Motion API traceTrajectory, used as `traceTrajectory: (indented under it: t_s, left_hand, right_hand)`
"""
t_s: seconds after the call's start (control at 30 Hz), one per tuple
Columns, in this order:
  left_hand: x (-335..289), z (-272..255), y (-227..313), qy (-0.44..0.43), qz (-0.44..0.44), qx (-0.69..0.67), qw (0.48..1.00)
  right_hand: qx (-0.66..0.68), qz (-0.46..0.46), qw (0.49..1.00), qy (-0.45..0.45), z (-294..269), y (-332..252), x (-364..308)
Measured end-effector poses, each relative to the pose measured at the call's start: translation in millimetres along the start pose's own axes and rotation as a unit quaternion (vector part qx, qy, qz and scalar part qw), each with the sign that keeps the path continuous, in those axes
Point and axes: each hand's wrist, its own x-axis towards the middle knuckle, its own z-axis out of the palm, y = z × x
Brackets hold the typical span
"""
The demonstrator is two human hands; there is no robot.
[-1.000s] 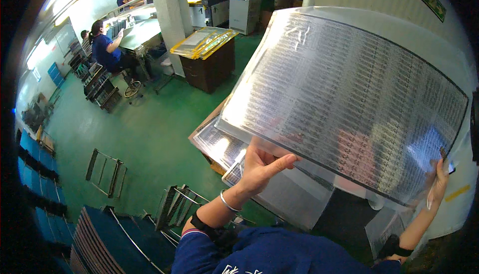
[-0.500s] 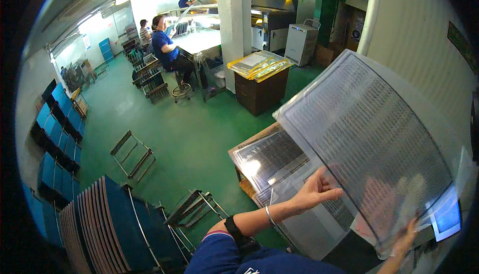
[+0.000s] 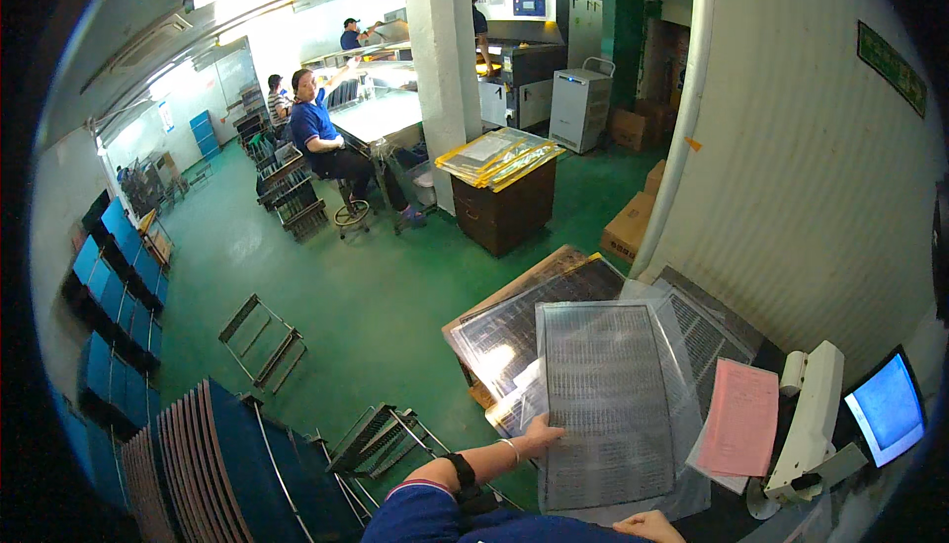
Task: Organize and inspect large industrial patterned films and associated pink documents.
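Note:
A clear film sheet (image 3: 608,385) with a dense dark line pattern and a dark border lies low and nearly flat over other sheets on the table. My left hand (image 3: 539,435) is closed at its left edge, thumb toward the sheet. At the sheet's near edge, my right hand (image 3: 647,526) is curled with its fingers bent; the lower frame edge cuts it off. Beneath and behind is a darker patterned film (image 3: 524,321) with a bright reflection. Another patterned sheet (image 3: 704,335) shows at the right, beside pink papers (image 3: 741,415).
Right of the papers stand a white arm-like device (image 3: 806,419) and a lit screen (image 3: 890,410). A rack of blue panels (image 3: 217,459) and a metal frame (image 3: 262,343) stand left. Beyond are a seated co-worker (image 3: 321,133), a pillar (image 3: 442,69), a brown cabinet (image 3: 504,209) and cardboard boxes (image 3: 630,225).
The film sheet was raised and tilted at the right; it has come down and left over the table. Both hands moved left and lower with it, uncovering the pink papers and the device.

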Motion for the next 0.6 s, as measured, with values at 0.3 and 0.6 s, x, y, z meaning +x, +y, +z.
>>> traceTrajectory:
  t_s: [0.3,0.6]
  left_hand:
    - [-24.5,-14.2,39.8,0.005,-0.010,0.110,0.994]
    - [-54.2,-25.9,40.7,0.039,-0.072,0.229,0.970]
  right_hand:
    - [-0.090,-0.088,0.961,0.247,-37.8,4.1,33.0]
    - [-0.304,-0.061,0.921,0.235,-31.0,10.2,48.2]
